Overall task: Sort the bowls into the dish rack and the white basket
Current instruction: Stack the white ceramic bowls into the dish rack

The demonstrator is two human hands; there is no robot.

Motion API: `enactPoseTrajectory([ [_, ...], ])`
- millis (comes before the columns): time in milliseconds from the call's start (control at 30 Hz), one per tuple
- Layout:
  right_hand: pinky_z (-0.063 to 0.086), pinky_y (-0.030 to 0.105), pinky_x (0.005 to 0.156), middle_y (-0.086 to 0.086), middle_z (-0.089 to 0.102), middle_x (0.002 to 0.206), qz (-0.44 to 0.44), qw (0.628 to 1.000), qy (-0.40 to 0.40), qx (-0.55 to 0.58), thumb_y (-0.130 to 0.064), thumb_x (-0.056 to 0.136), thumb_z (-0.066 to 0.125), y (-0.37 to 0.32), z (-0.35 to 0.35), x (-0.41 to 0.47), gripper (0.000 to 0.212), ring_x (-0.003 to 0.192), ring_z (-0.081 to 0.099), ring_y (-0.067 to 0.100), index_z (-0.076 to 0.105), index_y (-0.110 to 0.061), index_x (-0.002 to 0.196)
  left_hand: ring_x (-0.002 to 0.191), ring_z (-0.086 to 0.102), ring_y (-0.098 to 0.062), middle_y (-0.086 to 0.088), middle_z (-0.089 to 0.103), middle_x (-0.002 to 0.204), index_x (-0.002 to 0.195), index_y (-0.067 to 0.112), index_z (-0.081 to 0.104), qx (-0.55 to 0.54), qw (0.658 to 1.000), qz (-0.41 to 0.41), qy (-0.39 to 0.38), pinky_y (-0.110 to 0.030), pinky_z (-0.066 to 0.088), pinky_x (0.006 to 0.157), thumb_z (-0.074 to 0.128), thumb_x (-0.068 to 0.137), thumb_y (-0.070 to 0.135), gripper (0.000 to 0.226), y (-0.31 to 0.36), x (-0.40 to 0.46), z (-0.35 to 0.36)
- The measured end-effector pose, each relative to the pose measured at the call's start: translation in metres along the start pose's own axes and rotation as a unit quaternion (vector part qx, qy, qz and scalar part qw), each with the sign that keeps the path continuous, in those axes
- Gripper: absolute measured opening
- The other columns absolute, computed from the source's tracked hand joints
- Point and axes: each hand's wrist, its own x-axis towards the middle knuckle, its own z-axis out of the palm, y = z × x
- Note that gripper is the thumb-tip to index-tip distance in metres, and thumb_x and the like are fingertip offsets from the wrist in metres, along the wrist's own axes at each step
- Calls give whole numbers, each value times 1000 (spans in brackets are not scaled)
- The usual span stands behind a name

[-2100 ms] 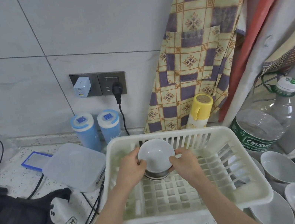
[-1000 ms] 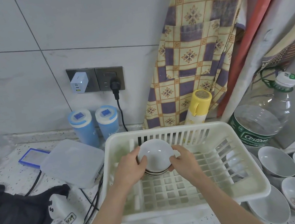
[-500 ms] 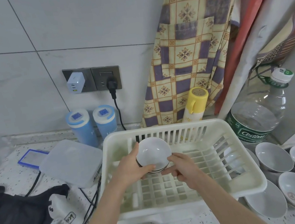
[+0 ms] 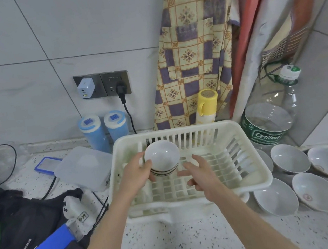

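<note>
Since half a second ago the right hand has let go of the small white bowl and drawn back toward the person, its grip released with fingers spread, just beside the bowl but apart from it. Only the left hand holds the bowl now, its grip closed around the bowl's left side and striped foot. The bowl sits tilted in the back left part of the white basket, close under the slatted back wall, mouth facing up and forward. Most of the basket's grid floor to the right and front lies open. Its right rim stands near the loose white bowls crowded on the speckled worktop, and a lidded plastic box lies just beside its left wall. Ahead of the basket's front rim the worktop has free room between the two forearms.
</note>
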Motion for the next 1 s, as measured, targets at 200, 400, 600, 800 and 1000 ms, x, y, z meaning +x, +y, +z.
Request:
enactPoseTrajectory([
  [200,33,16,37,-4,78,83,-71,995,5,63,-24,96,54,7,-47,-46,32,38,42,6,52,-26,128,35,49,2,0,69,57,111,25,67,-66,995,64,25,-13,36,41,53,99,22,19,30,-56,29],
  [400,32,15,39,5,77,80,-105,988,25,111,-19,97,52,20,-114,-89,18,38,38,7,63,-24,110,34,40,-9,-3,69,57,95,32,69,-106,987,95,-70,-20,34,37,54,98,30,16,63,-106,100],
  [600,28,17,37,7,76,78,-48,982,95,153,-22,93,60,54,-195,-98,15,38,34,9,69,-15,104,36,41,-12,-3,67,53,78,17,73,-96,984,35,-146,-21,34,41,53,97,30,30,75,-139,198],
  [800,23,18,30,3,70,69,109,945,59,302,-12,89,63,113,-254,-91,14,37,31,8,63,-7,101,39,41,-12,-2,68,58,86,9,71,-172,962,-178,-119,-18,28,40,57,92,42,36,58,-162,272],
  [1000,22,13,29,3,69,91,203,916,117,325,-30,95,59,155,-292,-78,28,31,35,6,55,-10,113,41,41,-13,-11,77,84,103,15,58,-274,910,-294,-105,-18,24,38,57,94,38,25,60,-161,306],
])
